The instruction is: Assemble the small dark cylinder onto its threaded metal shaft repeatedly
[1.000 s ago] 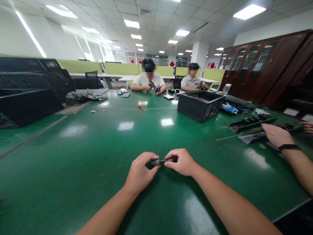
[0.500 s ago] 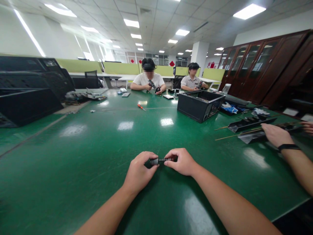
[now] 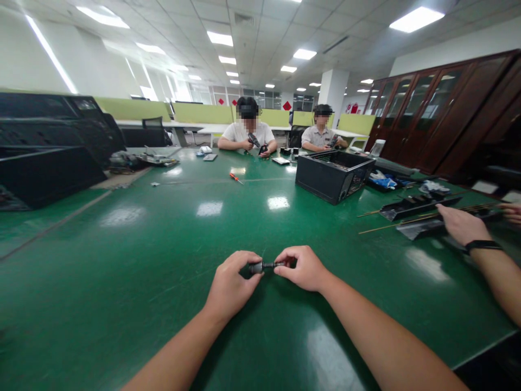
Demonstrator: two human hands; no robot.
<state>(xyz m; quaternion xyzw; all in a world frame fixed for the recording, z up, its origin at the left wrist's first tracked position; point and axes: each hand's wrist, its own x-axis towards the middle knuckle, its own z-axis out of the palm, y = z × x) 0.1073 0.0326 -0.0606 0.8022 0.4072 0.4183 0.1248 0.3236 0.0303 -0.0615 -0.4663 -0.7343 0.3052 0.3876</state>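
A small dark shaft-like part (image 3: 267,265) with a thick grey cylindrical end lies level between my hands, just over the green table (image 3: 171,228). My left hand (image 3: 234,277) is closed, with thumb and fingers pinching the thick end. At the thin ribbed end, my right hand (image 3: 301,267) is closed in a pinch, thumb below and index finger above. My fingers hide both tips of the part, and its exact kind cannot be made out.
An orange-handled screwdriver (image 3: 236,178) lies farther out on the table. A black computer case (image 3: 321,176) stands beyond, to the right. Another person's hand (image 3: 462,224) with a black wristband rests by dark metal channels (image 3: 419,229) at right. Two people (image 3: 247,133) sit opposite.
My right fingers have shifted very slightly along the thin end. Both hands otherwise keep the same hold on the part.
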